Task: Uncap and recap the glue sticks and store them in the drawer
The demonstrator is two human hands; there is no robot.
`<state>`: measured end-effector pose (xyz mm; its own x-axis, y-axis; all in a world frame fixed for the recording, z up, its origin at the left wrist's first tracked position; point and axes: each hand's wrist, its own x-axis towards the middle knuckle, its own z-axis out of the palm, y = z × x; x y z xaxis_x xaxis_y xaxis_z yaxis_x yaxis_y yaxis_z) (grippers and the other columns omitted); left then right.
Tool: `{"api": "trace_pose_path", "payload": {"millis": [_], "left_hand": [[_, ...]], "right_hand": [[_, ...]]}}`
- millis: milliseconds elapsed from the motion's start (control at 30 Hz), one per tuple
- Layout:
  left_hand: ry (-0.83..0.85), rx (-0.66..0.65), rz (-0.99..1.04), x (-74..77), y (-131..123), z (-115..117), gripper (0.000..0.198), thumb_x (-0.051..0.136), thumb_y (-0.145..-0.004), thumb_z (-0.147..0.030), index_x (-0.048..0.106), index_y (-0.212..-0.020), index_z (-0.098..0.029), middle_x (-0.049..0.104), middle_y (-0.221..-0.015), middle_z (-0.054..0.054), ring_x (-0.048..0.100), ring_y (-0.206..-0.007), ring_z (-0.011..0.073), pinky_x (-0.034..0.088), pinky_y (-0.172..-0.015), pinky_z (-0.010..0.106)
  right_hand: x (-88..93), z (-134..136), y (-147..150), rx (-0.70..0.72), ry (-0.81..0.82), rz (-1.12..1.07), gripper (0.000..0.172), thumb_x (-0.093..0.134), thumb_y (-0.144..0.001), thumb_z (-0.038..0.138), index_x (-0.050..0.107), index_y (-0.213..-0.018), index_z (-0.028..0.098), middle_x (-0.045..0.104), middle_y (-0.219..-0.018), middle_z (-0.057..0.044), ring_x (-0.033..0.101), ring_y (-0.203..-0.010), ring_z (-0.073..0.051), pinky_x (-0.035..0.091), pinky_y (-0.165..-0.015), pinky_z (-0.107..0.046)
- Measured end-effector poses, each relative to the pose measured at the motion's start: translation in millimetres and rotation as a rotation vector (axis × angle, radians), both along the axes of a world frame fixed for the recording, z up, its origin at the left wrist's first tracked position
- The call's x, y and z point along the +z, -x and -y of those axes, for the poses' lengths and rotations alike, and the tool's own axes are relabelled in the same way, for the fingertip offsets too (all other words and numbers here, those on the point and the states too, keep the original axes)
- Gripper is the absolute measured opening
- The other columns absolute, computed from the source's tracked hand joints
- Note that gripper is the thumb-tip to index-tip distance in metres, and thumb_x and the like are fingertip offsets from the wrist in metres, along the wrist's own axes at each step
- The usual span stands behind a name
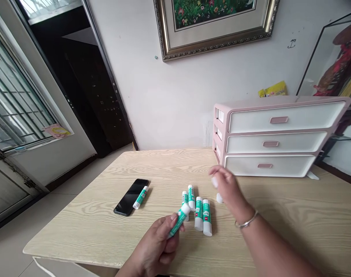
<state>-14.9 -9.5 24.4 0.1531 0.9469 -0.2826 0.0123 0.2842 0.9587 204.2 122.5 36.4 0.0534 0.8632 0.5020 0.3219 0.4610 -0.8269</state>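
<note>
A glue stick (179, 220) is gripped tilted in the left hand (155, 246) at 7 o'clock from the bunched sticks (198, 211), probably to keep its cap reachable, while the blurry right hand (226, 188) at 2 o'clock can't be read as open or pinching.

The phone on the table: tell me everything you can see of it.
A black smartphone lies flat and face up on the pale wood-grain tabletop, set at a slant. Its glossy screen is dark. A green-and-white glue stick lies along its right edge, seemingly touching it. No hand touches it.
</note>
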Motion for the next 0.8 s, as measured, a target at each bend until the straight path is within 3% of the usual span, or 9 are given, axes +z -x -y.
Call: {"api": "trace_pose_path", "payload": {"millis": [100,200,300,367,500,600,800], "left_hand": [[-0.222,0.142,-0.496,-6.4,21.7,-4.4,0.050,0.046,-0.090,-0.068,0.060,-0.084,-0.021,0.045,-0.059,-0.004,0.040,-0.050,0.0120,0.032,-0.048,0.023],[-0.380,0.252,-1.027,-7.6,37.6,-20.7,0.034,0.045,-0.098,-0.049,0.062,-0.087,-0.022,0.065,-0.085,0.006,0.061,-0.079,0.0220,0.044,-0.068,0.029],[-0.412,0.301,-1.418,-5.5,45.2,-36.9,0.024,0.047,-0.099,-0.035,0.066,-0.097,-0.019,0.067,-0.110,0.013,0.062,-0.105,0.0281,0.045,-0.086,0.034],[-0.379,0.305,-1.591,-3.8,47.5,-43.3,0.024,0.048,-0.098,-0.029,0.067,-0.103,-0.015,0.067,-0.113,0.015,0.061,-0.107,0.0296,0.045,-0.089,0.037],[-0.338,0.340,-1.755,-0.7,51.1,-45.9,0.027,0.048,-0.097,-0.027,0.069,-0.106,-0.012,0.069,-0.106,0.014,0.064,-0.101,0.0298,0.047,-0.082,0.037],[-0.314,0.351,-1.791,-0.2,55.2,-46.0,0.027,0.049,-0.097,-0.031,0.070,-0.103,-0.013,0.069,-0.105,0.014,0.064,-0.102,0.0302,0.047,-0.080,0.037],[-0.368,0.367,-1.751,-17.5,73.5,-55.6,0.030,0.051,-0.094,-0.035,0.067,-0.108,-0.015,0.067,-0.100,0.014,0.064,-0.098,0.0312,0.047,-0.079,0.038]], "right_hand": [[10.7,-9.2,-10.8,-0.141,0.000,-0.119,0.027,0.038,-0.087,0.030,0.063,-0.085,0.021,0.038,-0.049,0.005,0.037,-0.046,-0.014,0.030,-0.047,-0.026],[5.5,-7.5,-1.7,-0.141,0.020,0.086,0.028,0.040,-0.087,0.030,0.066,-0.091,0.020,0.047,-0.050,0.004,0.045,-0.049,-0.016,0.034,-0.054,-0.028],[-5.2,-8.6,2.6,-0.154,0.029,0.326,0.031,0.039,-0.091,0.029,0.067,-0.103,0.021,0.064,-0.066,0.000,0.058,-0.064,-0.018,0.039,-0.066,-0.029],[-5.3,-12.1,-2.9,-0.214,0.094,0.435,0.033,0.038,-0.094,0.029,0.066,-0.108,0.021,0.072,-0.086,-0.004,0.064,-0.079,-0.020,0.040,-0.073,-0.029],[10.6,-14.8,-16.3,-0.312,0.328,0.614,0.035,0.035,-0.098,0.033,0.065,-0.109,0.020,0.075,-0.097,-0.010,0.066,-0.088,-0.024,0.038,-0.070,-0.030],[16.3,-14.2,-19.9,-0.297,0.424,0.729,0.032,0.040,-0.097,0.034,0.066,-0.108,0.019,0.074,-0.102,-0.012,0.067,-0.092,-0.024,0.038,-0.070,-0.030],[-3.5,-22.0,-31.8,-0.196,0.491,0.880,0.026,0.056,-0.089,0.029,0.067,-0.110,0.019,0.072,-0.112,-0.011,0.065,-0.100,-0.023,0.038,-0.075,-0.029]]}}
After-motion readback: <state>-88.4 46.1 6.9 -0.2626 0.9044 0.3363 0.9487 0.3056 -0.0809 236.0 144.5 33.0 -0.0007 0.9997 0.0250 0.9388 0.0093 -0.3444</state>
